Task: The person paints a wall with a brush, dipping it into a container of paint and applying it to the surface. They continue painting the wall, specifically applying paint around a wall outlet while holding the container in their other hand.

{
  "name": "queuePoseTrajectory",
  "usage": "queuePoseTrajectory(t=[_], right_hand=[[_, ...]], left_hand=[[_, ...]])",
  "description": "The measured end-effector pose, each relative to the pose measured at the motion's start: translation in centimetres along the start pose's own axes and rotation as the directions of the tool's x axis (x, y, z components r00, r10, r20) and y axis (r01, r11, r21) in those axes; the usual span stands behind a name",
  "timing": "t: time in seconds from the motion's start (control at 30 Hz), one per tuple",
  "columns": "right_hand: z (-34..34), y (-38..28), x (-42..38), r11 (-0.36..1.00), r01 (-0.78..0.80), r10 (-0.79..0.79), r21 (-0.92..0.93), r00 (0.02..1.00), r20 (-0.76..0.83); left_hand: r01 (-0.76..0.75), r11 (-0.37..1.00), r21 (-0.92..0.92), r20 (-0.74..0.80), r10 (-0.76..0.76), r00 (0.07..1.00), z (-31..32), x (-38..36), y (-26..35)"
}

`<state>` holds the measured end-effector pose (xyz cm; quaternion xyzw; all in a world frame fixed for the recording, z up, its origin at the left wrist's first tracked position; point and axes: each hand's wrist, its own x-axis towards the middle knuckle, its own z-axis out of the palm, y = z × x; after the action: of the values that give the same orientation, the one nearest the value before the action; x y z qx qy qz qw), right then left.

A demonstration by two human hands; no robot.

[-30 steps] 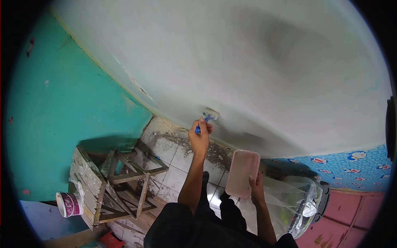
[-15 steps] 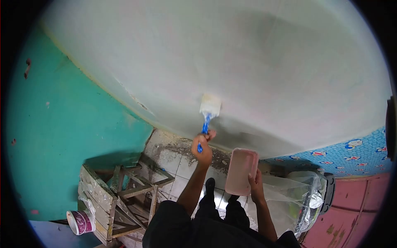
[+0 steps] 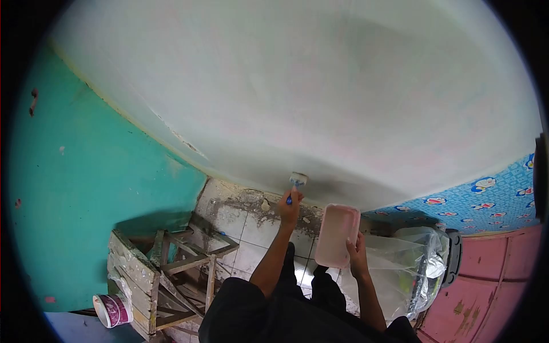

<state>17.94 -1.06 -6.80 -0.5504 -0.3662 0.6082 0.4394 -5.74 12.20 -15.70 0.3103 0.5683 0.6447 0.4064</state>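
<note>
My left hand (image 3: 289, 210) is closed round the blue handle of a paintbrush (image 3: 298, 179). The brush's pale bristles are against the lower part of the whitish wall (image 3: 274, 97), where the surface looks greyer. In my right hand (image 3: 358, 256) is a pink rectangular plastic tub (image 3: 337, 235), gripped by its right side with the thumb over the rim. Pale liquid that looks like paint lies inside the tub, which sits just below and right of the brush.
A paint-spattered wooden stand (image 3: 166, 274) is at lower left, with a white and purple bucket (image 3: 112, 310) beside it. Plastic sheeting (image 3: 394, 266) covers things at right. Around are a green wall (image 3: 108, 171), blue patterned wallpaper (image 3: 486, 191) and dirty floor tiles (image 3: 257, 228).
My left hand has brought the paintbrush down the wall and slightly right, close to the wall's base. The tub in my right hand has shifted only a little.
</note>
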Motion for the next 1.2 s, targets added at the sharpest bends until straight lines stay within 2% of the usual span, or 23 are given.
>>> queuePoseTrajectory(t=[0.13, 0.2, 0.33, 0.43, 0.53, 0.63, 0.73, 0.87, 0.93, 1.07, 1.2], right_hand=[[-0.7, -0.4, -0.6, 1.000, 0.004, -0.004, 0.019, 1.000, 0.016], [-0.9, -0.9, -0.9, 1.000, 0.002, -0.003, 0.013, 1.000, 0.009], [-1.9, -0.8, -1.0, 1.000, -0.020, 0.019, 0.019, 1.000, 0.018], [-2.4, -1.1, -1.1, 0.999, 0.002, -0.003, 0.036, 1.000, 0.029], [-2.7, -1.2, -1.2, 1.000, -0.002, 0.002, 0.024, 1.000, -0.001], [-3.1, -1.0, -1.3, 1.000, 0.020, -0.020, -0.009, 1.000, -0.019], [-3.7, -0.6, -1.5, 0.999, -0.020, 0.019, -0.028, 0.999, -0.043], [-4.9, 0.8, -1.4, 0.995, -0.096, 0.094, -0.037, 0.994, -0.056], [-5.0, 1.1, -1.5, 0.995, -0.093, 0.091, -0.032, 0.995, -0.050], [-5.3, 0.7, -1.7, 0.994, -0.104, 0.102, -0.037, 0.994, -0.046], [-5.3, -0.1, -1.6, 0.998, -0.055, 0.055, -0.023, 0.998, -0.016]], left_hand=[[-0.046, 0.997, -0.067, 0.041, 0.049, 0.998, 4.2, -2.3, 13.7], [-0.144, 0.984, -0.109, 0.047, 0.149, 0.988, 5.0, -4.0, 19.5], [-0.371, 0.900, -0.229, 0.029, 0.388, 0.921, 5.3, -5.5, 24.7], [-0.583, 0.788, -0.199, 0.032, 0.600, 0.800, 5.3, -4.1, 22.0], [-0.623, 0.762, -0.180, 0.075, 0.642, 0.763, 5.7, -2.7, 16.2], [-0.595, 0.800, -0.074, 0.059, 0.599, 0.798, 5.4, -3.4, 8.7], [-0.534, 0.828, 0.170, 0.101, 0.525, 0.845, 3.9, -5.4, 2.2], [-0.260, 0.921, 0.290, 0.040, 0.260, 0.965, 2.2, -7.0, -6.2], [-0.097, 0.938, 0.333, -0.009, 0.106, 0.994, 1.7, -7.4, -7.5], [-0.083, 0.954, 0.289, 0.010, 0.084, 0.996, 2.4, -5.7, -6.2], [-0.152, 0.979, 0.138, -0.030, 0.158, 0.987, 5.6, -3.8, 5.2]])
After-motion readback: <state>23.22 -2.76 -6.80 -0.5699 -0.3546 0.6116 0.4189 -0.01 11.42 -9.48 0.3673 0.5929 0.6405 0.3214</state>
